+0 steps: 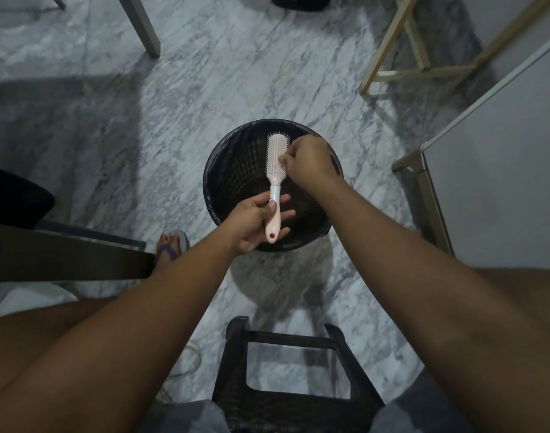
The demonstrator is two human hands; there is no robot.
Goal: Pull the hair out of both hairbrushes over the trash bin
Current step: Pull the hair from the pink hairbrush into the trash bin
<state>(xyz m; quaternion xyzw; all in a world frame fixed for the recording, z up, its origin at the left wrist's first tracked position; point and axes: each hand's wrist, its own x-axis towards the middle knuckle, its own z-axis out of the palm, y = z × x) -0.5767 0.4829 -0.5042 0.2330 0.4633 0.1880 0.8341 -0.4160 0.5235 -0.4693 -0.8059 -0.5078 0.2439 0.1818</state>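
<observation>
One hairbrush, one bin. Your left hand grips handle; right hand, fingers curled, pinches bristles. Marble floor, stool near you.

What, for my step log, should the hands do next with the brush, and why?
Probably draw the right hand up off the pink hairbrush, lifting any hair free: its fingers pinch at the bristles while the left hand holds the handle over the trash bin.

We're in dim, flat light; the trash bin throws a soft shadow toward us across the marble floor, corners darken, straight edges bow.
</observation>
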